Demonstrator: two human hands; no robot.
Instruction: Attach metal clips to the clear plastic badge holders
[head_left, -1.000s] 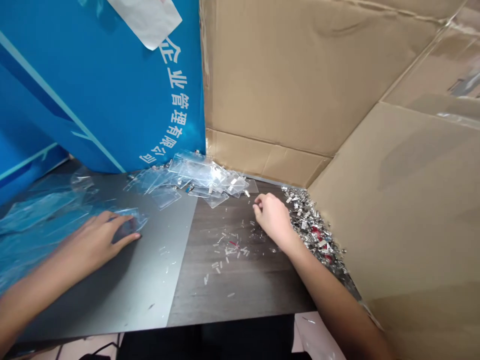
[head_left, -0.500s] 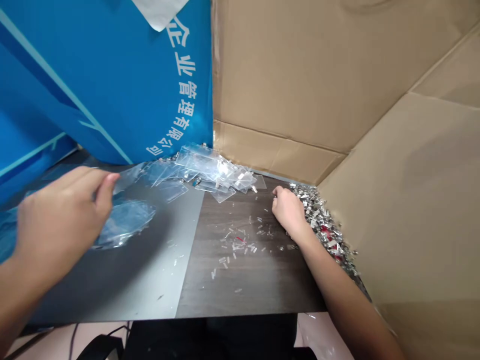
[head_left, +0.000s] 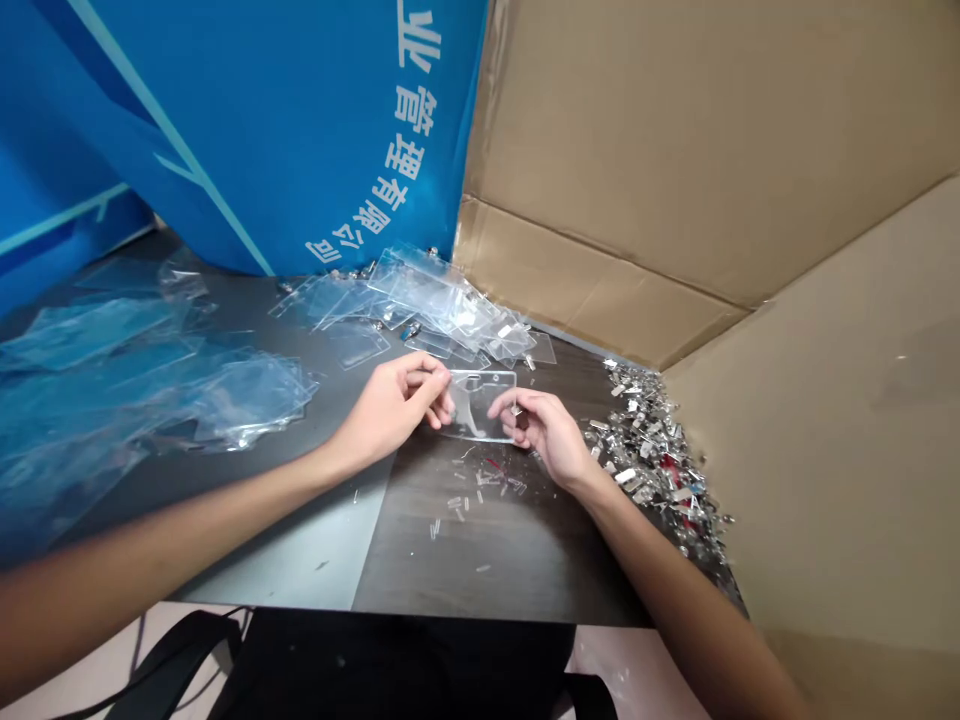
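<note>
Over the dark table, my left hand [head_left: 411,400] pinches the left end of a clear plastic badge holder [head_left: 484,405], which has a slot along its upper edge. At the holder's right end is my right hand [head_left: 546,430], its fingers curled around a small shiny metal clip [head_left: 516,410] that is mostly hidden. Whether the clip touches the holder I cannot tell. A heap of metal badge clips [head_left: 649,440] lies to the right of my right hand. Left of my left hand is a spread of clear badge holders [head_left: 247,400].
Behind my hands, holders with clips [head_left: 427,300] are piled against the blue banner [head_left: 300,120] and cardboard wall [head_left: 600,250]. Small clear plastic scraps [head_left: 459,503] are scattered on the table [head_left: 450,570]. Cardboard also borders the right side.
My left hand has come from the holders on the left to the middle with one badge holder. My right hand has moved left from the clip heap to meet it. The view has shifted.
</note>
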